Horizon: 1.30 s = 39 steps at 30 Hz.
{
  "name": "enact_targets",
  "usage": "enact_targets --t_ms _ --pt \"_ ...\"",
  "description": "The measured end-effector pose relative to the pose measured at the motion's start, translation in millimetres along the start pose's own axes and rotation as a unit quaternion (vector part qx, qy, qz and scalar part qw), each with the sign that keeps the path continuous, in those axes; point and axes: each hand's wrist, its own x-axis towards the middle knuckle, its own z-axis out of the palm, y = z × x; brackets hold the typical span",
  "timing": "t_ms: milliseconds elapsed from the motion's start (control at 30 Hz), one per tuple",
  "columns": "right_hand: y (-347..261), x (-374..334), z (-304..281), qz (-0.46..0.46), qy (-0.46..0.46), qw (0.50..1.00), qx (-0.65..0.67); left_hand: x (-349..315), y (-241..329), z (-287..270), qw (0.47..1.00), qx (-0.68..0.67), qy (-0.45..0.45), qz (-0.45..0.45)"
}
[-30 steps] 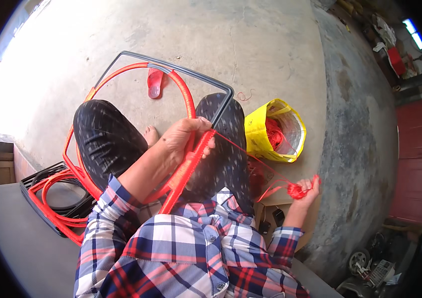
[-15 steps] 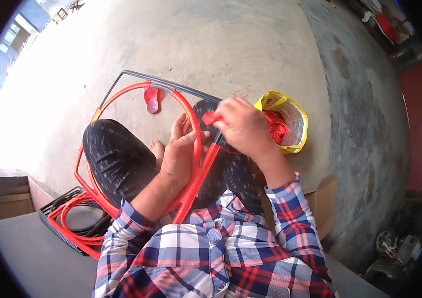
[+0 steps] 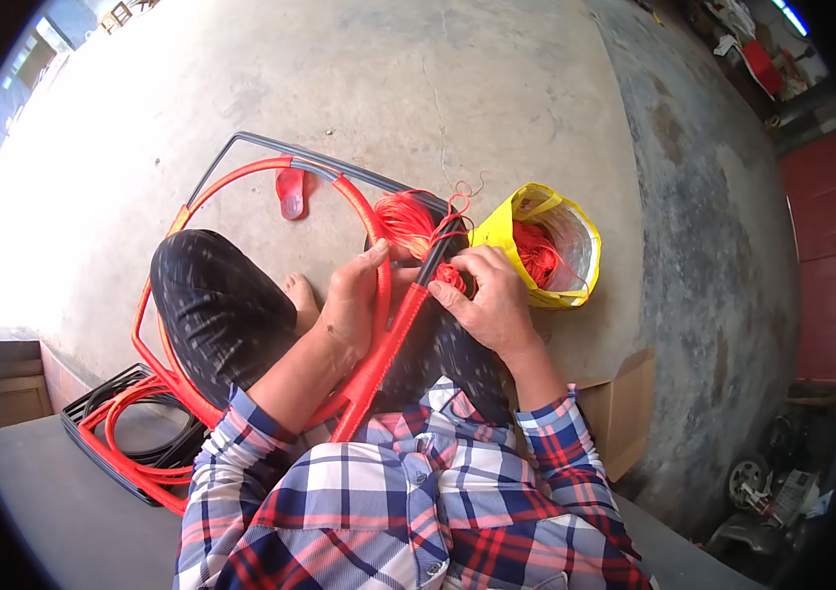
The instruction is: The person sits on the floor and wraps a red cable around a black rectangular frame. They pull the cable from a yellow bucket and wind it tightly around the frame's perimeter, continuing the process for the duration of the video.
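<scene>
A dark metal frame (image 3: 325,165) with a round hoop (image 3: 226,184), mostly wrapped in red cord, rests over my lap. My left hand (image 3: 347,300) is closed around the hoop's right side, its thumb against the wrapping and its other fingers partly hidden behind. On the straight bar (image 3: 393,339), tight red wrapping ends at a bare dark stretch. My right hand (image 3: 497,300) is closed beside that stretch, pinching a bunched end of red cord (image 3: 449,276). A looser hank of red cord (image 3: 404,224) shows on the bar's other side; the bar hides what lies between.
A yellow bag (image 3: 511,221) holding more red cord (image 3: 536,258) stands on the floor at right. A pink slipper (image 3: 290,192) lies ahead. Another partly red frame (image 3: 123,462) rests on the grey seat at left. A cardboard piece (image 3: 625,408) is at my right.
My right hand has come down from above the bar to its right side, with the cord bunch. The hank now shows spread out left of the bar. My left hand stays at the hoop.
</scene>
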Motion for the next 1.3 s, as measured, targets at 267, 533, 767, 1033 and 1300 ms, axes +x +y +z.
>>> enact_targets --t_ms 267,533,767,1033,1300 --pt "7.4 -18.7 -43.4 0.024 -0.005 0.942 0.335 3.1 1.3 -1.0 0.987 0.112 0.044 -0.106" --pt "31.7 -87.8 -163.3 0.049 0.164 0.747 0.642 8.4 0.5 -13.8 0.981 0.121 0.022 -0.150" --pt "41.7 -56.3 -59.3 0.226 0.139 0.814 0.516 4.8 2.7 -5.9 0.984 0.106 0.021 -0.142" --pt "-21.9 -37.8 -43.6 0.188 -0.008 0.877 0.441 -1.4 8.3 -1.4 0.986 0.094 0.027 -0.133" --pt "-40.7 -114.4 -74.8 0.190 -0.077 0.823 0.530 17.2 10.3 -14.8 0.982 0.055 0.002 -0.178"
